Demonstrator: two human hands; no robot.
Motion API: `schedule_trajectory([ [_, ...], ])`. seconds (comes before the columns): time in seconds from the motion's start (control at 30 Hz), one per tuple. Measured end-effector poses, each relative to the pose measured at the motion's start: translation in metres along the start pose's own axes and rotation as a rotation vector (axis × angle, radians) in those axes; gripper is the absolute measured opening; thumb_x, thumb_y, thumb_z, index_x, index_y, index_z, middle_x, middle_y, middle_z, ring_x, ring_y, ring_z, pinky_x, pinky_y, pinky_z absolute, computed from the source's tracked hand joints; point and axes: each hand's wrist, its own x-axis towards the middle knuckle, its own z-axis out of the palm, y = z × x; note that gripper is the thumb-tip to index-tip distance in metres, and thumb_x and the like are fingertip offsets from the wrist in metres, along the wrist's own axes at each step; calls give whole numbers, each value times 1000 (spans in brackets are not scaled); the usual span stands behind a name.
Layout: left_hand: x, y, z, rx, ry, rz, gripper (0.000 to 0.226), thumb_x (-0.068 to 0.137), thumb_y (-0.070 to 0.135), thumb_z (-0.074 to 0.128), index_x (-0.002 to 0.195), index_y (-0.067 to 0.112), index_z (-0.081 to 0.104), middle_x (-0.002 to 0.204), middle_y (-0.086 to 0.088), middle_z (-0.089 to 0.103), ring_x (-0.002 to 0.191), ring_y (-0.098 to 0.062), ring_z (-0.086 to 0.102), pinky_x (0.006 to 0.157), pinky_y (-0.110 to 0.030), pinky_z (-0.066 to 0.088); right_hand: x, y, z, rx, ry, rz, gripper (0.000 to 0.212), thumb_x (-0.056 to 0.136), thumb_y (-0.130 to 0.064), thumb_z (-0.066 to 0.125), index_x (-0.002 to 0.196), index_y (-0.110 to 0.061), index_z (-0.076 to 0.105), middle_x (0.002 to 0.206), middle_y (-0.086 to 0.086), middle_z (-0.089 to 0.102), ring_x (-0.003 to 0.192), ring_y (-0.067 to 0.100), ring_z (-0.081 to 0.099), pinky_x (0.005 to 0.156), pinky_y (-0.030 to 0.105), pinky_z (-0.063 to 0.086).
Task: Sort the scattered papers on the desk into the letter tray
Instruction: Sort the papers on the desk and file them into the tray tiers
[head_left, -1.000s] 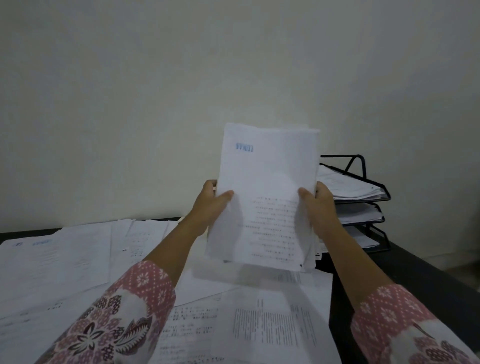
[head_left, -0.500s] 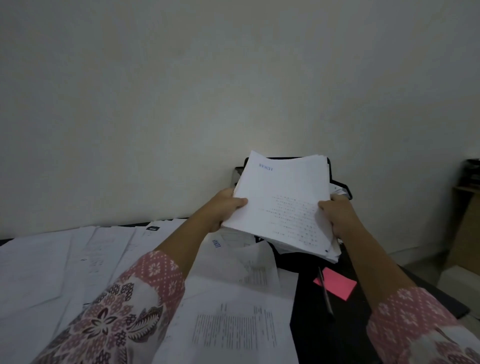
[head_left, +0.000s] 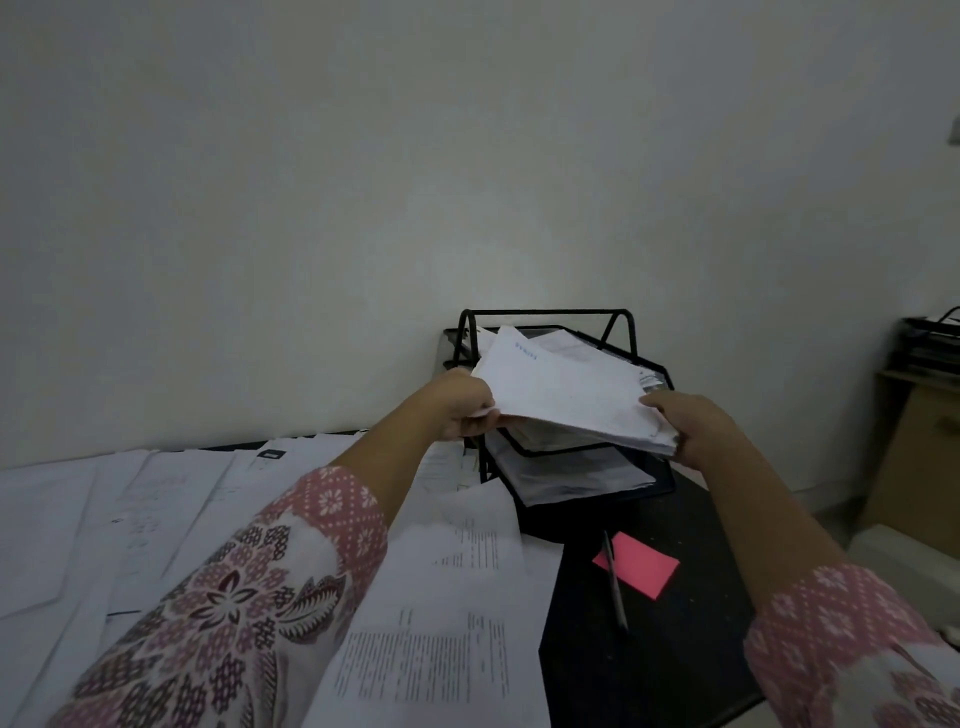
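Observation:
I hold a thick stack of white papers (head_left: 566, 392) nearly flat, its far end over the top tier of the black wire letter tray (head_left: 550, 315). My left hand (head_left: 460, 402) grips the stack's near left corner. My right hand (head_left: 685, 421) grips its near right corner. The tray's lower tiers hold more sheets (head_left: 576, 475). Scattered printed papers (head_left: 441, 613) cover the left and middle of the dark desk (head_left: 649, 665).
A pink sticky note (head_left: 641, 569) and a pen (head_left: 615, 584) lie on the desk right of the loose papers, in front of the tray. A wooden cabinet (head_left: 919, 467) with another black tray on it stands at the far right. A plain wall is behind.
Both hands have carried the stack forward and down from upright in front of me to nearly flat over the tray's top tier. The view has turned right toward the tray.

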Motion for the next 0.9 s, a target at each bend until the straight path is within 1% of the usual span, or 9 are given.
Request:
schedule_trajectory([
  [0.13,4,2,19,-107,46,32,24,94,-11,27,106,7,39,86,-12,52,68,-25,62,36,-12,42,0,1,-2,180,-25,16,7,91,-5,54,85,-3,51,75,13,52,49,19,56,32,13,37],
  [0.2,6,2,28,-154,44,51,26,94,-11,26,105,8,39,83,-10,52,67,-24,61,37,-13,44,0,1,3,303,-36,-14,13,91,-4,54,79,-3,51,72,12,52,36,12,54,32,12,36],
  [0.37,14,1,45,-225,40,75,34,96,-6,33,128,1,33,88,-13,54,58,-22,63,42,-21,53,4,4,22,431,-70,-63,16,92,1,50,76,-1,50,70,14,55,44,14,60,36,15,43],
  [0.43,27,-3,47,-73,60,103,42,97,7,40,137,3,29,110,-16,55,71,-23,64,49,-25,56,9,4,29,429,-47,-78,13,91,8,46,81,0,48,71,16,53,40,13,60,37,15,46],
  [0.5,41,-10,43,265,171,187,50,97,30,40,141,7,31,135,-14,43,105,-28,56,82,-36,55,16,1,32,433,-13,-103,12,91,12,43,96,2,47,74,16,50,45,16,59,38,16,47],
  [0.57,49,-16,37,565,310,303,50,98,40,32,134,6,41,144,-13,28,131,-29,31,108,-38,31,26,-3,35,416,11,-147,25,90,15,43,111,0,45,78,15,50,46,17,58,38,16,47],
  [0.63,54,-21,31,843,340,429,38,101,29,26,125,6,45,140,-13,31,135,-30,19,110,-39,19,39,-9,39,385,32,-158,34,90,15,44,121,2,46,80,13,51,42,15,57,37,17,47],
  [0.7,63,-28,27,1020,302,509,34,100,16,23,129,8,40,132,-14,41,134,-31,24,112,-42,16,51,-13,44,360,68,-138,36,90,13,46,126,6,45,81,11,53,33,11,55,37,17,47],
  [0.9,84,-49,23,992,325,581,48,102,32,21,137,4,39,148,-13,32,139,-30,22,115,-43,12,72,-21,60,347,113,-67,38,92,7,49,129,5,41,72,11,53,27,11,52,38,20,49],
])
